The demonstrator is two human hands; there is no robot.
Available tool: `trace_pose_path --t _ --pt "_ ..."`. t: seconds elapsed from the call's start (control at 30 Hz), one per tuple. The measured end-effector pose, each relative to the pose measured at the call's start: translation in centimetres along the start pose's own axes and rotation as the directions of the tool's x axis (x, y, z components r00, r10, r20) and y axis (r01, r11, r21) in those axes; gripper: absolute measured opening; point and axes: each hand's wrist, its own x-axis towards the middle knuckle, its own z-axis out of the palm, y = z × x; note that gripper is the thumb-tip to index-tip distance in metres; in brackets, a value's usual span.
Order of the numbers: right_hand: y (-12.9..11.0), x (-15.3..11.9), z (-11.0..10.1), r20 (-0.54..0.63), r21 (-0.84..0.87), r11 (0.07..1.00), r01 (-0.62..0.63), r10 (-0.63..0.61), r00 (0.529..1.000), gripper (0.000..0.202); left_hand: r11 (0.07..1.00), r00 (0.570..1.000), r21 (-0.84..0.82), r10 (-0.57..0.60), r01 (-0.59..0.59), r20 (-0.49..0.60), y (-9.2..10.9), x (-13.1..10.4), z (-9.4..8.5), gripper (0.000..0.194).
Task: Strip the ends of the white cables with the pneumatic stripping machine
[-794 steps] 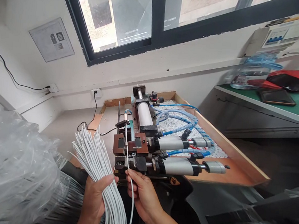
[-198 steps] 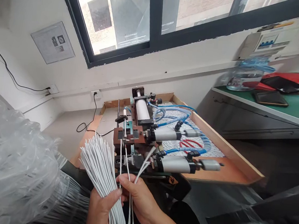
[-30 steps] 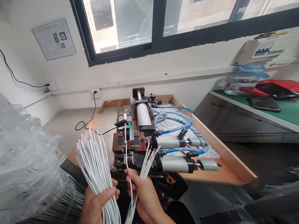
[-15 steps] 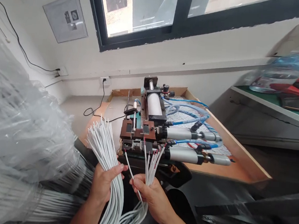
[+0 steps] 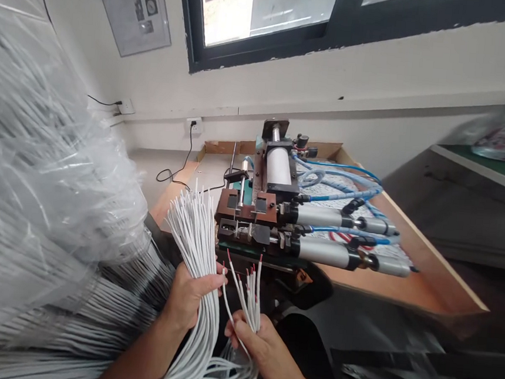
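My left hand [image 5: 192,293] is closed around a thick bundle of white cables [image 5: 193,231], whose cut ends fan upward. Its thumb and fingertips also touch a single white cable that runs down toward the other hand. Several white cables with red inner ends [image 5: 252,298] stand up out of my right hand [image 5: 259,340], which is closed on them lower down. Below both hands the cables curve together into one loose loop. Just beyond the hands sits a pneumatic machine [image 5: 248,207] with brown jaw blocks and silver cylinders; neither hand touches it.
Large plastic-wrapped bundles of grey-white cable [image 5: 57,196] crowd the left side. The machine stands in a shallow wooden tray [image 5: 439,282] with blue air hoses [image 5: 345,192] and white scraps. A green-topped shelf [image 5: 493,166] juts in at the right. A window [image 5: 268,8] is above.
The view has shifted, so the machine appears farther right. The right hand has lowered its cables relative to the machine, and the separate cable now meets the left fingertips.
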Motion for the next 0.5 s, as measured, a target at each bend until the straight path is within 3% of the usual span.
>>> trace_pose_path --t 0.3,0.5 --pt "0.27 -0.49 0.63 0.024 -0.128 0.992 0.008 -0.005 1.0 0.041 0.986 0.997 -0.154 -0.054 0.061 0.049 -0.05 -0.26 0.03 0.022" --pt "0.66 -0.43 0.75 0.053 -0.127 0.992 0.017 -0.01 0.999 0.043 0.976 0.996 -0.205 -0.057 0.071 0.072 -0.16 -0.29 -0.05 0.026"
